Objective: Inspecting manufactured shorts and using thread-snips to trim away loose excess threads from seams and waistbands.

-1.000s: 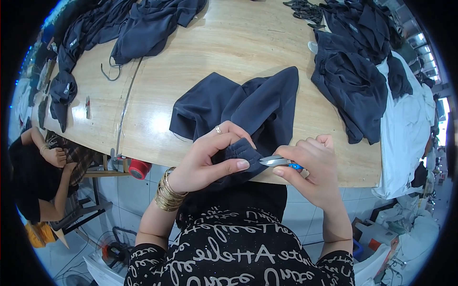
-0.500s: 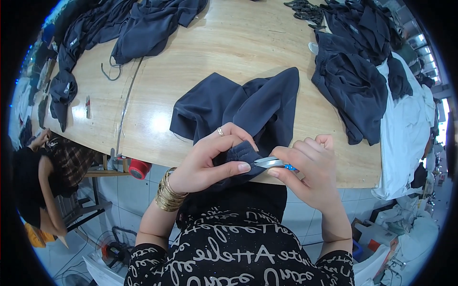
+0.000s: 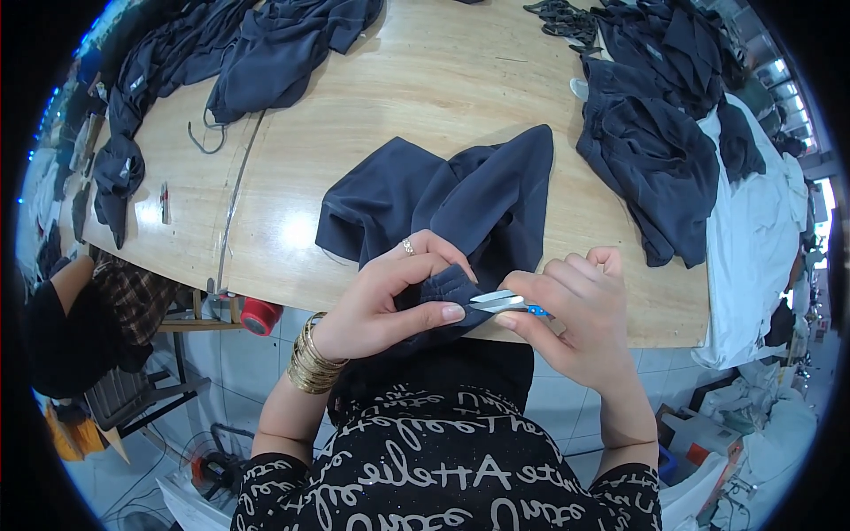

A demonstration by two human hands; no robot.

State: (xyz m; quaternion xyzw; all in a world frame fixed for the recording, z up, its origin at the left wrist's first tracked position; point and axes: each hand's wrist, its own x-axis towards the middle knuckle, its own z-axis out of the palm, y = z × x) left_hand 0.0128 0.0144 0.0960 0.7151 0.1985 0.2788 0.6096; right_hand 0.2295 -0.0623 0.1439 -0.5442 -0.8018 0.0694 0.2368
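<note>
A dark navy garment [image 3: 496, 199] lies bunched on the table in front of me, its near end raised at the table's front edge. My left hand [image 3: 398, 296] pinches a gathered, stitched edge of it between thumb and fingers. In my right hand [image 3: 571, 310] is a pair of thread snips [image 3: 496, 302] with silver blades and a blue handle. Their blades are slightly apart, with the tips at the stitched edge beside my left thumb. Whether a thread lies between the blades is too small to tell.
More navy garments [image 3: 651, 159] are piled at the right, beside white cloth [image 3: 753, 239]. Others [image 3: 274, 62] lie at the far left, near a second small pair of snips [image 3: 165, 203]. A red object [image 3: 260, 316] hangs below the table edge. A person [image 3: 66, 327] is at the left.
The snips' blades have parted a little at the garment's edge. Both my hands stay in nearly the same place. The person at the left has shifted an arm and leaned.
</note>
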